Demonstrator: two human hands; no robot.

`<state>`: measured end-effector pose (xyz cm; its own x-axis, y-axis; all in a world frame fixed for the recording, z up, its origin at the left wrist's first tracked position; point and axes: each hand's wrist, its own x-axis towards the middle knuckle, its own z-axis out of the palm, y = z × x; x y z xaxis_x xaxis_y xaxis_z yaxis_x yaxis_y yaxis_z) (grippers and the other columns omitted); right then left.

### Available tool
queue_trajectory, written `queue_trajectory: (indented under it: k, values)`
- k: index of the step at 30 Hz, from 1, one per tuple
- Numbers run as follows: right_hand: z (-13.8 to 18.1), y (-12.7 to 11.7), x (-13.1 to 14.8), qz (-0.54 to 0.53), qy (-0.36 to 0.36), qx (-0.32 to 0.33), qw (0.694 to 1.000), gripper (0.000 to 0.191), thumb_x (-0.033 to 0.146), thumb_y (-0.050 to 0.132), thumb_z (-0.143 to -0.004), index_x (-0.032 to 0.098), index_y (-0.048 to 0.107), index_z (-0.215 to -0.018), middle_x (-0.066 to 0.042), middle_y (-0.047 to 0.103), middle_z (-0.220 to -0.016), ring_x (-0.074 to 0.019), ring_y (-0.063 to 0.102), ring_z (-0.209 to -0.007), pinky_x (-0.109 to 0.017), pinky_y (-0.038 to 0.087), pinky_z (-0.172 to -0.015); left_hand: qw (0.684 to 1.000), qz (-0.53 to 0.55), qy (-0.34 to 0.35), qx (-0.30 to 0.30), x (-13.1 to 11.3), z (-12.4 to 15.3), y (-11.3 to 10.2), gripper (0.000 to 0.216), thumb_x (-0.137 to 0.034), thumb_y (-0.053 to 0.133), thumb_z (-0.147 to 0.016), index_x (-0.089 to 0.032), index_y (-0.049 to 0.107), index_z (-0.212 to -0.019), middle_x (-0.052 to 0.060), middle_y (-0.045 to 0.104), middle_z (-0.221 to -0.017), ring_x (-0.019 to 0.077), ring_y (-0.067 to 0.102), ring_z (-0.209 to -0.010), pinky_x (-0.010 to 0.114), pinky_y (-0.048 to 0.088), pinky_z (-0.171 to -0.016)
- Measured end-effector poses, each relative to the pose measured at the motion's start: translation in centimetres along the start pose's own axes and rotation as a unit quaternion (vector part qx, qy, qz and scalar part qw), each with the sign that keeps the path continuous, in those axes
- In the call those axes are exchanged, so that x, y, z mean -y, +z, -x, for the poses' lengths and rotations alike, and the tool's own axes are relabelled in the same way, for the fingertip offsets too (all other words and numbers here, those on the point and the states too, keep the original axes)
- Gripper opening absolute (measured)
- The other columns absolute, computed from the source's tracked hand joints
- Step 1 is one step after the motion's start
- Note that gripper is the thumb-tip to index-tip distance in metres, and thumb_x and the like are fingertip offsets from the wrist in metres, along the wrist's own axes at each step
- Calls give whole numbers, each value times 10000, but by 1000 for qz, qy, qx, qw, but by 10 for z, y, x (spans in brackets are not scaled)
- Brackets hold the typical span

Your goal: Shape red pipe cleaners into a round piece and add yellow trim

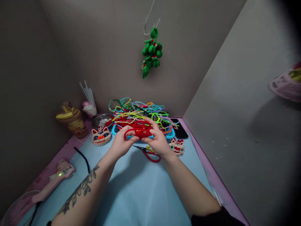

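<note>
Between my hands, above the table, is a red pipe-cleaner piece (141, 133) bent into loops with a woven-looking middle. My left hand (122, 142) pinches its left side, where one red loop arches over the fingers. My right hand (158, 141) grips its right side, the fingers curled behind and the thumb in front. Just below the hands lie scissors (152, 157) with red handles and dark blades. Behind the hands, a blue tray (170, 135) overflows with many-coloured pipe cleaners (141, 110). My hands cover part of the tray and of the red piece.
Animal-face crafts (101, 136) (177, 147) flank the tray. A metal bowl (102, 121), lidded cup (76, 124) and white sticks (88, 95) stand back left. A pink glue gun (55, 182) and black strip (82, 157) lie left; a phone (181, 129) right. A green ornament (152, 51) hangs above.
</note>
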<state>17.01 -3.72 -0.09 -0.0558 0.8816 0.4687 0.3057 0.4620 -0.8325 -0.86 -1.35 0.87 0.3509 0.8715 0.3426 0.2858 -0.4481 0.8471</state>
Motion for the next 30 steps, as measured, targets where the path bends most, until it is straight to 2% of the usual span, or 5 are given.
queue_trajectory:
  k: [17,21,24,27,30]
  values:
    - [-1,2,-2,-47,23,-5,999,176,348,743,-707,218,742,-826,-77,468,-1370,-265,498,-1239,-418,379,-1067,997,-38,53,47,-13,-1,-7,254,-359,574,-823,-163,631,-671,43,578,-820,163,549,-794,285,443,-755]
    - [4,-2,2,66,-79,-94,990,117,335,674,-788,252,736,-843,-62,491,-1295,-254,483,-1231,-439,389,-1056,999,39,0,-10,-7,-3,-6,212,-375,697,-730,-171,668,-780,51,628,-896,183,578,-841,315,456,-808]
    - [14,-7,3,236,-251,-209,915,169,274,675,-790,365,724,-923,-4,441,-1317,-279,331,-1319,-489,317,-1097,970,223,-79,-50,-7,-4,-6,460,-503,683,-734,-181,632,-1059,91,656,-1071,211,615,-936,343,482,-832]
    - [22,-12,3,311,-340,-216,861,349,263,725,-740,452,680,-1029,21,404,-1336,-286,258,-1328,-472,325,-1091,910,390,-135,31,-18,0,-10,694,-682,521,-774,-186,518,-1260,168,608,-1223,271,623,-1031,378,526,-780]
    - [24,-13,1,315,-312,-167,881,341,252,714,-747,480,684,-998,20,463,-1292,-285,235,-1335,-486,319,-1089,908,379,-158,84,-32,6,-14,706,-526,658,-754,-238,430,-1357,153,595,-1261,279,620,-1067,324,552,-710]
